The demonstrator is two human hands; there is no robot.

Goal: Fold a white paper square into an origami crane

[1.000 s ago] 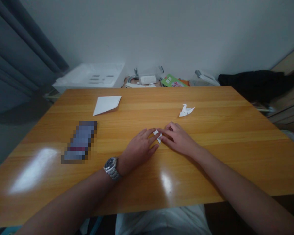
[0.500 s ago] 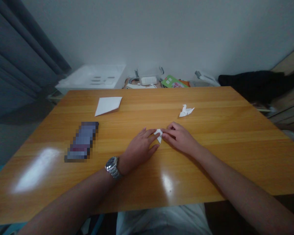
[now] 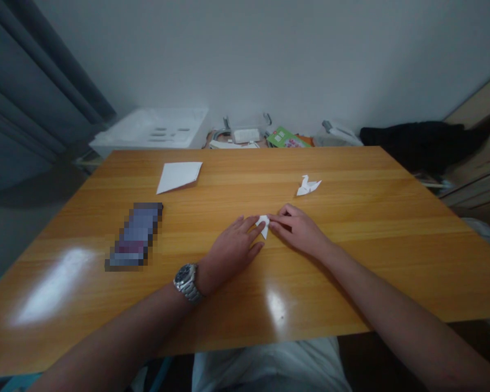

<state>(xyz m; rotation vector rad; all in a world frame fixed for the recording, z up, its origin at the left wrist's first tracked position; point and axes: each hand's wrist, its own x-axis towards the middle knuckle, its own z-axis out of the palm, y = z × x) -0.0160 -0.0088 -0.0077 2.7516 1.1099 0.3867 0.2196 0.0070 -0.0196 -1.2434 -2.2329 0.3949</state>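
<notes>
A small folded piece of white paper [image 3: 263, 227] lies on the wooden table between my two hands, its narrow tip pointing toward me. My left hand [image 3: 233, 246], with a metal watch on the wrist, rests with fingers stretched out and apart; its fingertips press the paper's left side flat. At the paper's right edge, my right hand [image 3: 296, 227] pinches with thumb and forefinger, its other fingers curled. The fingers cover part of the folds. Beyond my right hand stands a white origami bird [image 3: 308, 186], touched by neither hand.
A folded white sheet [image 3: 178, 175] lies at the back left of the table [image 3: 228, 321]. Nearer on the left is a phone [image 3: 135, 235], its picture pixelated. Behind the far edge are a white tray-like piece [image 3: 155, 125], a green booklet [image 3: 288, 138] and dark cloth [image 3: 416, 142].
The whole view has shifted slightly. Both hands keep nearly the same hold on the folded paper, and nothing else on the table has visibly moved.
</notes>
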